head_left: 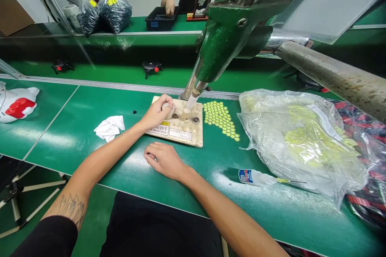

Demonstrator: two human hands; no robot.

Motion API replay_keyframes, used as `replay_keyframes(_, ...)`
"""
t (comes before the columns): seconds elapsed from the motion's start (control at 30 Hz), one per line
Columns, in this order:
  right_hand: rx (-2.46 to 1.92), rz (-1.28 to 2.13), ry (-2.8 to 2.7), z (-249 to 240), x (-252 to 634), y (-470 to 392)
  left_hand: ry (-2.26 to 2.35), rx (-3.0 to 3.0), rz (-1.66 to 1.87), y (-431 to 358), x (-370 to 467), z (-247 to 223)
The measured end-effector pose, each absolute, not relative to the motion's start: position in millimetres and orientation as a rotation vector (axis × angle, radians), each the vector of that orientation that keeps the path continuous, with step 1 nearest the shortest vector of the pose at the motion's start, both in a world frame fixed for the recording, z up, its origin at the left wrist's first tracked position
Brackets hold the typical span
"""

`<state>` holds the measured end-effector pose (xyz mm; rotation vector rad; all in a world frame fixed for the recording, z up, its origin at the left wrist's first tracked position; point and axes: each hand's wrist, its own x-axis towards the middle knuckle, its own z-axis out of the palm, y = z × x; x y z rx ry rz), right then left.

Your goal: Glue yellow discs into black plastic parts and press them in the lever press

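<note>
My left hand [158,111] is closed around a whitish rounded piece [168,111] at the left side of a worn beige base plate [193,132]. On that plate are a small cream-coloured post [185,115], two dark round fittings and printed warning labels. A green press [221,36] leans over it, its white-tipped rod [193,98] pointing down at the post. My right hand [164,160] rests on the green table in front of the plate, fingers curled in; whatever it may hold is hidden. Right of the plate lie many small yellow-green discs [220,118] in packed rows.
A clear plastic bag [301,136] of yellow-green pieces lies at the right, with a glue bottle [256,178] in front. Crumpled white tissue [110,127] is left of my arm. A red-and-white plush-like item [19,104] sits far left. Across the bench, a co-worker's hand [170,5] reaches into a black tray [159,24].
</note>
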<state>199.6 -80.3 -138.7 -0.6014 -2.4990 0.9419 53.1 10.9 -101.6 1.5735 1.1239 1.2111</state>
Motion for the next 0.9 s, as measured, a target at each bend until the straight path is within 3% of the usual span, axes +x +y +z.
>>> replay_keyframes(0.9,-0.624,0.948,-2.528,-136.5,199.5,-80.7,1.172,1.621,1.208,9.3,53.6,-102.1)
